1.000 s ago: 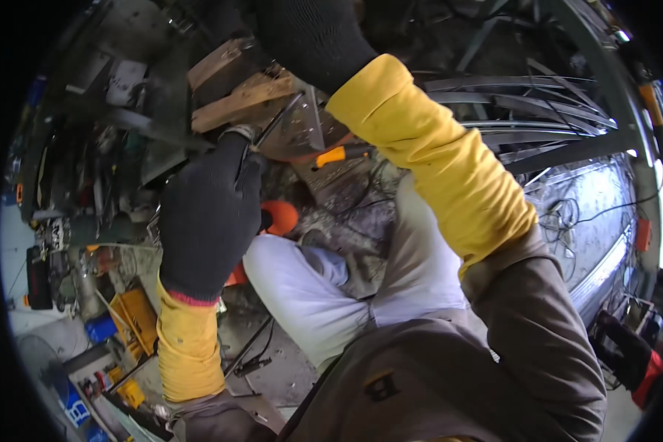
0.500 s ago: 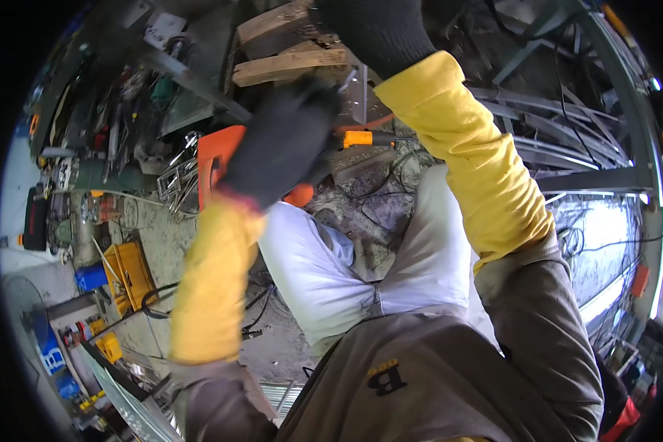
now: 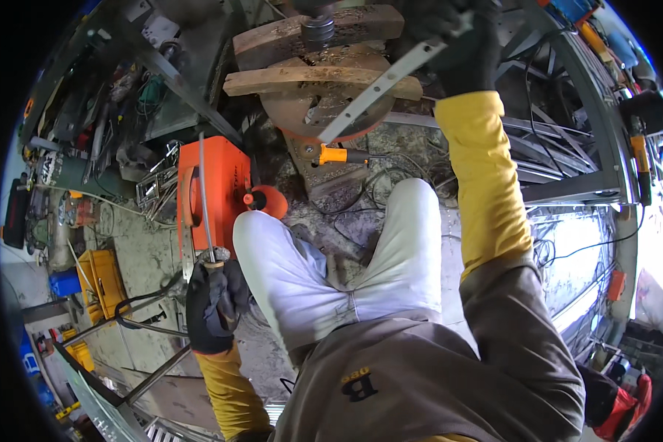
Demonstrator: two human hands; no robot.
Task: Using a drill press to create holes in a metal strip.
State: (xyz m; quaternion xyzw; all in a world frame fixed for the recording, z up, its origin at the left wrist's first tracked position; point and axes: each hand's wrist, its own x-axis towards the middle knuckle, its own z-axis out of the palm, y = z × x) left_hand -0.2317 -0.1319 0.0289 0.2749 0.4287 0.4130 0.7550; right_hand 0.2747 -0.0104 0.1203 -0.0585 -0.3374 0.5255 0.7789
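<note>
My right hand (image 3: 468, 55), in a dark knitted glove, is closed around the far end of a flat metal bar (image 3: 379, 92) with a row of holes. The bar slants down to the left over a round drill press table (image 3: 324, 114). Two curved wooden pieces lie there, a thicker one (image 3: 272, 48) behind a thinner one (image 3: 258, 81). A drill chuck (image 3: 317, 29) hangs above the thicker piece. Beside my left knee, my gloved left hand (image 3: 217, 298) grips a slim metal rod tool (image 3: 205, 184) with a tan handle end, pointing away; its exact kind is unclear.
An orange machine (image 3: 217, 180) with a round orange part stands ahead of my left hand. A yellow-and-black corded power tool (image 3: 339, 155) lies before the press. Metal lengths (image 3: 545, 144) fill a rack (image 3: 582, 188) at right. A yellow bin (image 3: 104, 283) stands at left.
My left hand has moved from near the wooden pieces down and left to beside my knee, with the rod tool. My right hand has shifted right, and the bar now shows clearly.
</note>
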